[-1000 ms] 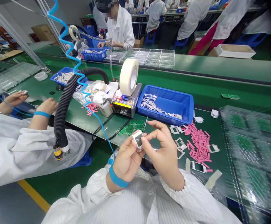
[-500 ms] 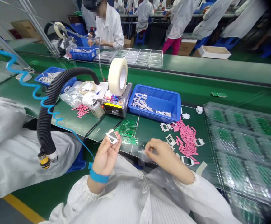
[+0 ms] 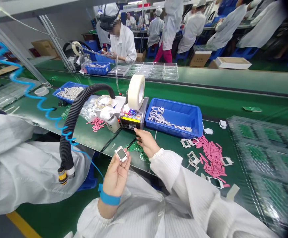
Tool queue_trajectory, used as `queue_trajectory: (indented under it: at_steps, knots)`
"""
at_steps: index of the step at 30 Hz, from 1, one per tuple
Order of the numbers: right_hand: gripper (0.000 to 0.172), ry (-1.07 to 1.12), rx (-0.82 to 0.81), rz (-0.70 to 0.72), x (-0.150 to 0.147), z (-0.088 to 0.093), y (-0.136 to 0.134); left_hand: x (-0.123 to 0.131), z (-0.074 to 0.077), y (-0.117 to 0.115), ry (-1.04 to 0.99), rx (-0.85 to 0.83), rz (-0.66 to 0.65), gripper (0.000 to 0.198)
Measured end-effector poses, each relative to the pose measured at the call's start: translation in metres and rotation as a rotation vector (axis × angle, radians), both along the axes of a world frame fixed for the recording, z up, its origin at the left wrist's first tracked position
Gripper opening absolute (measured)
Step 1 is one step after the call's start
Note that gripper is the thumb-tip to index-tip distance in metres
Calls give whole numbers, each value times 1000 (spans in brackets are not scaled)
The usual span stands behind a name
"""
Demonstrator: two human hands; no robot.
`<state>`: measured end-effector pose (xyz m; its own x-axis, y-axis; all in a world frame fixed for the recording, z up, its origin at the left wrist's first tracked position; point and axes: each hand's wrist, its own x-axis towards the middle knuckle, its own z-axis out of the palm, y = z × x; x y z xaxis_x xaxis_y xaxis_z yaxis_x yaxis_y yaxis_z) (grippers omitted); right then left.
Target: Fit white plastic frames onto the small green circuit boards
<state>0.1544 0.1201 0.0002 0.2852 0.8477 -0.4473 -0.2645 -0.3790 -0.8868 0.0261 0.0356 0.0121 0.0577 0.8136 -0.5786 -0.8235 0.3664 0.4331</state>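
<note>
My left hand (image 3: 116, 173), with a blue strap on its wrist, holds up a small display screen in a white frame (image 3: 121, 154) between thumb and fingers. My right hand (image 3: 145, 141) reaches to the front of the tape dispenser (image 3: 131, 119); its thumb and forefinger pinch at the outlet, where a short piece of tape (image 3: 132, 126) shows. A large cream tape roll (image 3: 135, 92) stands on the dispenser. Under and beside my right hand lie green circuit boards (image 3: 144, 156), partly covered by it.
Right of the dispenser is a blue bin (image 3: 177, 132) with white frames. Pink strips (image 3: 212, 155), loose frames and another screen (image 3: 214, 182) lie further right, beside clear trays (image 3: 254, 168) of boards. A black hose (image 3: 66, 138) arches at left. Co-workers sit nearby.
My right hand has moved from the table's front edge forward and left to the dispenser's outlet. My left hand still holds the screen. The view has shifted slightly.
</note>
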Motion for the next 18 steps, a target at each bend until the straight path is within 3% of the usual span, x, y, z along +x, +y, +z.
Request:
queue_trajectory:
  at_steps: [5,10,15,18]
  knots:
    - [19,146,-83,-143,-16,-5,13,-8,-1,-1,-4,-26,23,27]
    - [18,182,-46,-181,-20,3,12,-8,-2,1,-18,-15,24,25]
    - [22,176,137,-3,-17,32,-44,-1,2,6,-21,70,45,20]
    - [21,-18,314,190,-5,50,-88,10,9,4,-21,133,17,13]
